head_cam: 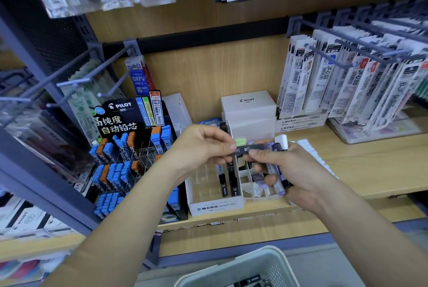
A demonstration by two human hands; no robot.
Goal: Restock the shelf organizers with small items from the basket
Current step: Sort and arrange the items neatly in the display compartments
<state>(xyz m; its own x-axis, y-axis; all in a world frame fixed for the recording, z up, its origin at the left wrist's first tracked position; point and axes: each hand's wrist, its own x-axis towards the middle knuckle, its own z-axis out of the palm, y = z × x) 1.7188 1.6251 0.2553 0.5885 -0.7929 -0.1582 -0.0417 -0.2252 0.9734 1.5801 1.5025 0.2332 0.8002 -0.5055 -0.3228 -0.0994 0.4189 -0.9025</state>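
Note:
My left hand (203, 145) and my right hand (287, 171) both pinch one slim black lead case (250, 148), held level above the white MONO graph MG organizer (215, 208). My right hand also grips a bundle of several more cases (279, 171), purple and black with a white cap. Two black cases (228, 184) stand in the organizer's compartments; its left compartments look bare. A white basket (240, 268) with dark items sits at the bottom edge of the head view, below my arms.
A black Pilot display (129, 161) full of blue and orange lead cases stands left of the organizer. White Pilot boxes (249, 110) are stacked behind it. Refill packs hang on grey hooks (347, 64) at right and above. The wooden shelf (370, 161) extends right.

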